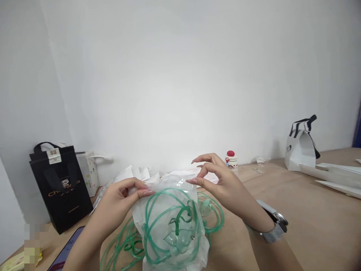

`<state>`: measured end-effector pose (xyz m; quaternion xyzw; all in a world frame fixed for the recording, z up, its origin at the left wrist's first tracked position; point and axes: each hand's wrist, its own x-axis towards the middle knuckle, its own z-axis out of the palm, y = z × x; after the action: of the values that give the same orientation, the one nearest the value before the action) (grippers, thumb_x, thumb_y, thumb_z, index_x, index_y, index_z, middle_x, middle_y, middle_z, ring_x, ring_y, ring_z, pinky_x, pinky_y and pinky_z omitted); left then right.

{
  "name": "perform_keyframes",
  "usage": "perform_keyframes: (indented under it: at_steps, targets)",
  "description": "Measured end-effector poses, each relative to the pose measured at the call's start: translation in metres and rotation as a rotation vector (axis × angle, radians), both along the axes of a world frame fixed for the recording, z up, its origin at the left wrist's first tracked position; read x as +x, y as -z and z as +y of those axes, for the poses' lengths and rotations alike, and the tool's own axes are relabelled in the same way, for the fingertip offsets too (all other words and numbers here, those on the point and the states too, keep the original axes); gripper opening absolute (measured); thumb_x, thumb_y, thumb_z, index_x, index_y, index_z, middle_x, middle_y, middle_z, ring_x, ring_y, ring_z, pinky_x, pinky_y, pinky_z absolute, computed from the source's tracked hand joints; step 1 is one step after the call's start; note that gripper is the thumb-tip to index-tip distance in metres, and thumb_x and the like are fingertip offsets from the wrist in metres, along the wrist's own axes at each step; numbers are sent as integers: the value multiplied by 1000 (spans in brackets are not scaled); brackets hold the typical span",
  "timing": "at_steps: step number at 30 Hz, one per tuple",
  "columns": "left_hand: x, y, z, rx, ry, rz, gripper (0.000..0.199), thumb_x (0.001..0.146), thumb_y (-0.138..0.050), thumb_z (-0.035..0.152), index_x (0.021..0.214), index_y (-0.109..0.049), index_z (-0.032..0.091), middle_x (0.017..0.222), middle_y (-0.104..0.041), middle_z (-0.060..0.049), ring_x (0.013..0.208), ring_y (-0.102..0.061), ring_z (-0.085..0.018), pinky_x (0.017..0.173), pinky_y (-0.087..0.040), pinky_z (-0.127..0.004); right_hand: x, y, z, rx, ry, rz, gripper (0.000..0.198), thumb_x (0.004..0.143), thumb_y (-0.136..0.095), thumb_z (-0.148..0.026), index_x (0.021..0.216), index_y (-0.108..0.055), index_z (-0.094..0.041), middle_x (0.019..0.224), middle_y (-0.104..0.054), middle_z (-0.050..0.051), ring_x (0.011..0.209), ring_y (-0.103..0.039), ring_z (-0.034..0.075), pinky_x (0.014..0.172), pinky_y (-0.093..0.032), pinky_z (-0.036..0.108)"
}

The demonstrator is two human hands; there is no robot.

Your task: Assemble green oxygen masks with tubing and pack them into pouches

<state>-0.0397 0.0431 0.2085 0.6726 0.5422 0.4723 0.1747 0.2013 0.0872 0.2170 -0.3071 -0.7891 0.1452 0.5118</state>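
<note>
A clear-fronted, white-backed pouch (158,228) stands tilted before me. Inside it are a green-tinted oxygen mask (180,241) and coiled green tubing (153,244). My left hand (128,194) pinches the pouch's upper left edge between thumb and fingers. At the upper right corner, my right hand (216,175) has its fingers apart, with the thumb tip at or just beside the plastic; I cannot tell whether it touches. More green tubing (128,244) lies on the table to the left of the pouch, and another clear mask (207,207) with tubing shows behind its right side.
A black paper bag (62,188) and a white box (90,173) stand at left, near a phone (67,248). Behind are white papers (132,173) and a red-topped jar (231,160). A white bag (300,150) and flat white packets (335,175) occupy the right of the brown table (316,222).
</note>
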Motion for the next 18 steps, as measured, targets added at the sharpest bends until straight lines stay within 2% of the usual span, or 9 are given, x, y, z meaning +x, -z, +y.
perform_keyframes:
  at_steps: [2,5,8,9,10,12,14,16,18]
  targets:
    - [-1,0,0,52,-13,-23,18,70,-62,38,70,-68,21,79,-70,-4,78,-59,-22,67,-44,-30,-5,3,1,-56,-93,151,21,77,-58,-34,64,-50,-19,106,-50,5,106,-46,20,85,-41,35]
    - [-3,1,0,122,-44,-68,14,69,-64,35,69,-69,22,76,-69,-3,76,-59,-19,65,-45,-26,-11,5,5,-283,-306,243,20,74,-61,-35,80,-49,-21,106,-53,5,95,-54,18,71,-47,30]
    - [-1,-1,-2,190,-83,-134,12,67,-67,34,65,-68,22,74,-69,-2,75,-60,-18,63,-46,-23,-12,5,9,-526,-449,194,51,68,-68,-31,110,-41,-23,90,-61,2,79,-60,16,64,-47,28]
    - [2,-2,-3,208,-95,-173,12,66,-68,34,65,-68,22,74,-69,-2,75,-60,-18,63,-47,-23,-12,6,10,-561,-460,184,52,67,-68,-30,111,-41,-21,81,-63,1,76,-61,16,63,-47,28]
    - [5,-3,-4,217,-96,-229,13,65,-69,34,71,-68,22,73,-69,-2,76,-61,-19,63,-48,-24,-13,6,11,-568,-444,185,45,68,-68,-30,105,-47,-19,74,-63,0,73,-61,15,62,-46,27]
    - [11,-6,-6,220,-82,-357,33,63,-70,34,94,-65,24,80,-70,-2,80,-63,-21,65,-50,-26,-17,8,13,-525,-343,213,22,66,-68,-32,74,-54,-17,61,-59,-2,64,-59,14,54,-42,24]
    - [13,-7,-6,189,-55,-418,60,62,-71,33,119,-50,28,100,-68,-4,90,-62,-22,70,-51,-28,-22,10,14,-474,-246,273,34,63,-70,-33,52,-42,-18,51,-52,-4,57,-54,13,47,-36,22]
    - [12,-4,-2,110,-41,-392,63,61,-71,32,120,-50,26,111,-63,-6,97,-59,-24,73,-51,-29,-27,13,14,-449,-237,343,38,62,-71,-33,49,-37,-19,50,-50,-5,56,-53,13,47,-35,22]
    - [8,1,4,27,-60,-408,44,60,-72,33,100,-63,19,101,-68,-7,91,-61,-26,68,-51,-28,-32,15,14,-428,-252,403,33,64,-69,-33,53,-42,-18,53,-52,-5,57,-52,13,50,-36,23]
